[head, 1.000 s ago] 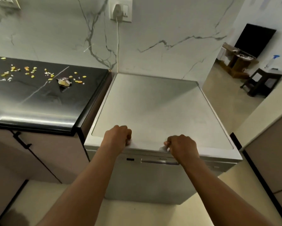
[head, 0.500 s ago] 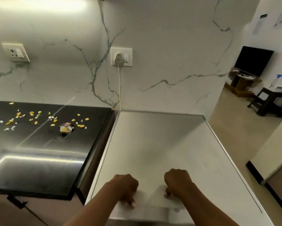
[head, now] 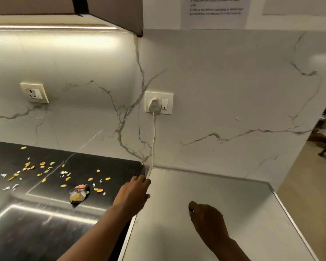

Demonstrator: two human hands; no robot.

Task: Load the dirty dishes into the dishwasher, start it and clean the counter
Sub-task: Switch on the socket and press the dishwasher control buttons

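The dishwasher's flat grey top (head: 224,204) fills the lower right; its door and front are out of view. My left hand (head: 134,194) reaches forward over the top's left edge, beside the gap to the black counter (head: 45,232), with relaxed fingers holding nothing. Hovering over the middle of the top, my right hand (head: 205,216) has loosely curled fingers and nothing in it. Yellow and white food scraps (head: 42,169) lie scattered on the counter, with a crumpled wrapper (head: 79,194) among them. No dishes are in view.
A white plug (head: 155,106) sits in a wall socket, its cord (head: 154,138) dropping behind the dishwasher. A second socket (head: 35,93) is further left. An upper cabinet (head: 111,14) hangs overhead. A printed sheet (head: 215,10) is on the wall. An opening to another room lies at right.
Both hands let go of the dishwasher's front edge and rose over its top. My left hand moved forward and left. The view tilted up toward the wall.
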